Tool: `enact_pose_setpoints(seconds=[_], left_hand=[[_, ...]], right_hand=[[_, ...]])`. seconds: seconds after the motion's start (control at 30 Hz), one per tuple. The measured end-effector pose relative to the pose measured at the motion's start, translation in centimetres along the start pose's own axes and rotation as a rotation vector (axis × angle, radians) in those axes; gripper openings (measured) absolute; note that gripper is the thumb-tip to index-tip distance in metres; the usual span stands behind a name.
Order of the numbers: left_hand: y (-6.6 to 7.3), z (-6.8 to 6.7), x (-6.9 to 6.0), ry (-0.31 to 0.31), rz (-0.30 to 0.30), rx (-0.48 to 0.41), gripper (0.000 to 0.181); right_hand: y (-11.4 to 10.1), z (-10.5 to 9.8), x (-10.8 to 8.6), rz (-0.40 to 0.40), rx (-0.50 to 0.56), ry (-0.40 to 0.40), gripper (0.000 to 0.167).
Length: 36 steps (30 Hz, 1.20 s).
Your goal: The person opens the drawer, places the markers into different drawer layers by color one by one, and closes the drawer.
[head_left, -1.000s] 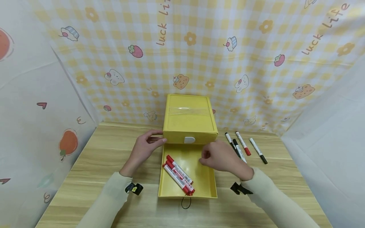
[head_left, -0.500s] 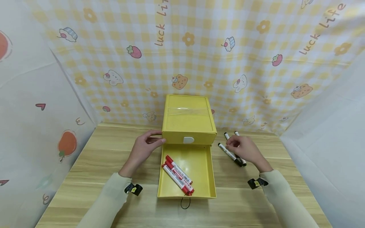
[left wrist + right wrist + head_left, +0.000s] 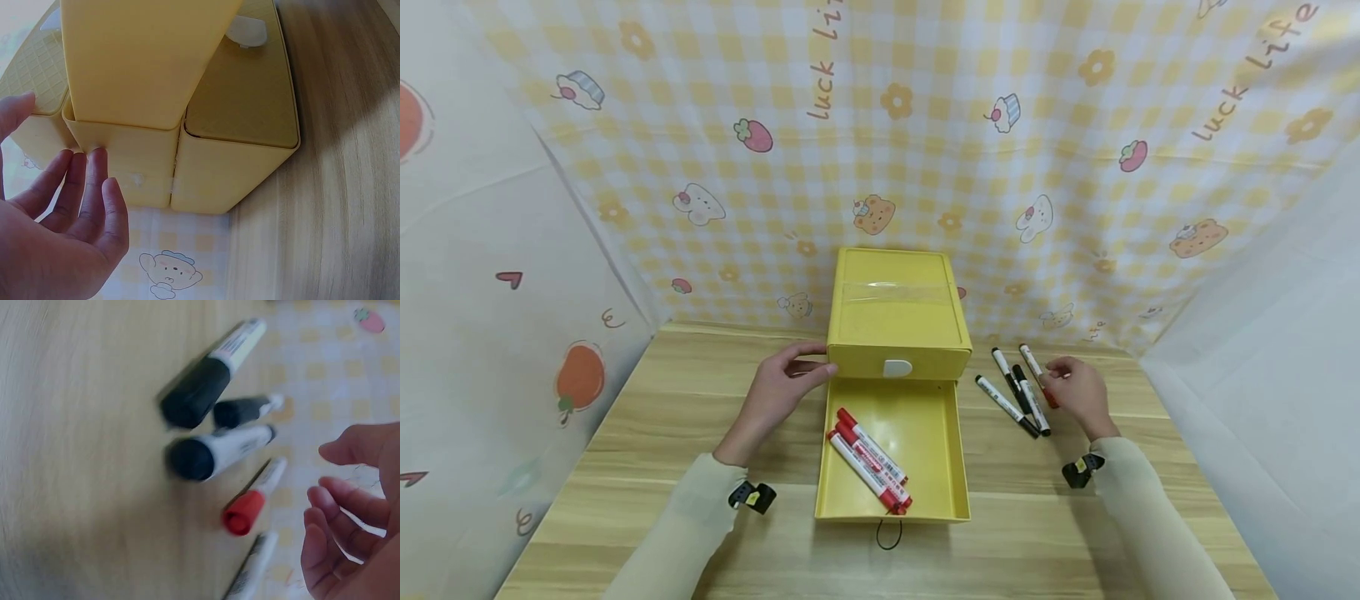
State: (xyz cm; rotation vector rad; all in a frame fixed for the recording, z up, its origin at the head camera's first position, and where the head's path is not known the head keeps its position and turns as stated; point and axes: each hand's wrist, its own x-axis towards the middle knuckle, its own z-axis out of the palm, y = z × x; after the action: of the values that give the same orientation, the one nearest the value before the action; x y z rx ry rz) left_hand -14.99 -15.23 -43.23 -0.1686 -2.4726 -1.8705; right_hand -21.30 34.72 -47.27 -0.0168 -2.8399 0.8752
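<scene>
My left hand point(image 3: 775, 392) rests with its fingertips at the left side of a yellow drawer box point(image 3: 895, 312). In the left wrist view its fingers point(image 3: 94, 187) are extended at the yellow plastic. Below the upper compartment, a yellow drawer point(image 3: 925, 467) is pulled out, with red markers point(image 3: 871, 462) lying in its left part. My right hand point(image 3: 1081, 393) is over the lower end of a red-capped marker point(image 3: 1032, 364). The right wrist view shows that hand's thumb and fingers apart, with nothing between them, beside the red-capped marker point(image 3: 253, 500).
Several black-capped markers point(image 3: 1007, 406) lie on the wooden table point(image 3: 1022, 533) right of the box, some crossing. Another white-barrelled marker point(image 3: 253, 569) shows low in the right wrist view. A checked cloth point(image 3: 760, 208) hangs behind the box.
My right hand has moved right, from above the drawer across the black markers to the red-capped one. A black-capped marker near the drawer now shows fully. The left hand stays put.
</scene>
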Motion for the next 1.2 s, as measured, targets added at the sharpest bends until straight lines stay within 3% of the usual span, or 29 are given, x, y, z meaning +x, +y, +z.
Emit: enact_pose_setpoints(seconds=[0.13,0.33,0.57,1.2], left_hand=[[-0.1,-0.1,0.0,-0.001,0.004,0.001,0.047],[-0.2,0.0,0.1,-0.006,0.005,0.009,0.047],[-0.1,0.0,0.1,-0.005,0.0,0.015,0.048],[0.0,-0.1,0.0,-0.003,0.001,0.016,0.048]], right_hand=[[0.9,0.2,-0.1,0.091,-0.015,-0.027,0.036],[1.9,0.6,-0.1,0.164,-0.038,-0.084,0.036],[2.6,1.1,0.1,0.187,-0.063,-0.103,0.029],[1.8,1.2,-0.6,0.232,-0.068,-0.08,0.033]])
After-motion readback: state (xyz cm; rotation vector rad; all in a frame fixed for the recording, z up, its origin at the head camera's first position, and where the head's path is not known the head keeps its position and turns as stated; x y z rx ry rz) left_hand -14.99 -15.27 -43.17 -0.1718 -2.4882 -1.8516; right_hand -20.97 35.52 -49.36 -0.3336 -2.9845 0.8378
